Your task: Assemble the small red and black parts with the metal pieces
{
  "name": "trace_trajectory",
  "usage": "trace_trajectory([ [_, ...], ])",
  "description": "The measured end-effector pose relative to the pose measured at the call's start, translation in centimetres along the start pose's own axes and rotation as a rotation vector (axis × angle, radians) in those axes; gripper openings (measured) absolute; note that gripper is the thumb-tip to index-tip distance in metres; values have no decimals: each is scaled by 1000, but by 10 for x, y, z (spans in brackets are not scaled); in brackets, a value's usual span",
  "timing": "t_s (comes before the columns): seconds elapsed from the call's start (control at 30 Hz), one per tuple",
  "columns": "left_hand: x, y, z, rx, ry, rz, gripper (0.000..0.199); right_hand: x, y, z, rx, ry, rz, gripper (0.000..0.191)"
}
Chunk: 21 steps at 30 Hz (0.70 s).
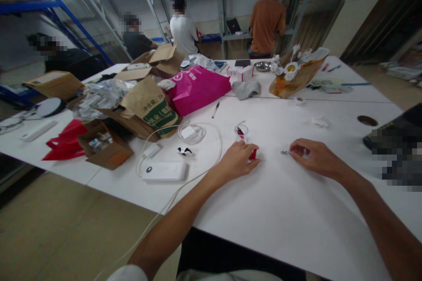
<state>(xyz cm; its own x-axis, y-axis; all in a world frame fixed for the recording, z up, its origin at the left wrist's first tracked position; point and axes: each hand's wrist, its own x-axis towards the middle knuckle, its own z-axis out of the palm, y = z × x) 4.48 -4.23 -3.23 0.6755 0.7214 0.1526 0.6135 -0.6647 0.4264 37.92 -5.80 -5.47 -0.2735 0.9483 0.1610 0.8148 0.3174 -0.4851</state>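
Note:
My left hand (pixel 240 160) is closed round a small red object (pixel 253 154) above the white table (pixel 263 210). Just beyond that hand stands a small clear cup (pixel 241 131) with dark and red bits in it. To the right, my right hand (pixel 311 156) has its fingers pinched together near the tabletop, and what they hold is too small to make out. A tiny grey piece (pixel 284 152) lies on the table beside those fingertips. The two hands are apart.
A white power bank (pixel 165 171) and coiled white cable (pixel 192 133) lie left. Behind them are a pink bag (pixel 199 90), a brown paper bag (pixel 154 105) and open boxes (pixel 107 149). A pen (pixel 216 109) lies mid-table. Several people are beyond the table.

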Motion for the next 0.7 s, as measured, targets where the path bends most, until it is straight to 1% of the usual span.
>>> trace_trajectory([
  [0.1,1,0,-3,94,-80,20,36,0,1,1,11,-11,-4,19],
  [0.17,1,0,-5,124,-107,37,39,0,2,2,17,-10,-4,19],
  [0.23,-1,-1,-7,132,-110,54,47,0,2,2,21,-10,-4,19],
  [0.37,-4,-5,-12,105,-93,95,73,0,3,2,26,-16,-7,19],
  [0.43,-6,-7,-16,78,-105,112,79,0,3,2,27,-14,-5,18],
  [0.5,-6,-8,-20,39,-132,125,77,0,3,3,27,-11,-6,18],
  [0.63,-6,-10,-22,-36,-162,138,57,0,3,3,34,-7,-14,17],
  [0.7,-7,-11,-22,-59,-168,131,50,0,2,3,37,-4,-16,17],
])
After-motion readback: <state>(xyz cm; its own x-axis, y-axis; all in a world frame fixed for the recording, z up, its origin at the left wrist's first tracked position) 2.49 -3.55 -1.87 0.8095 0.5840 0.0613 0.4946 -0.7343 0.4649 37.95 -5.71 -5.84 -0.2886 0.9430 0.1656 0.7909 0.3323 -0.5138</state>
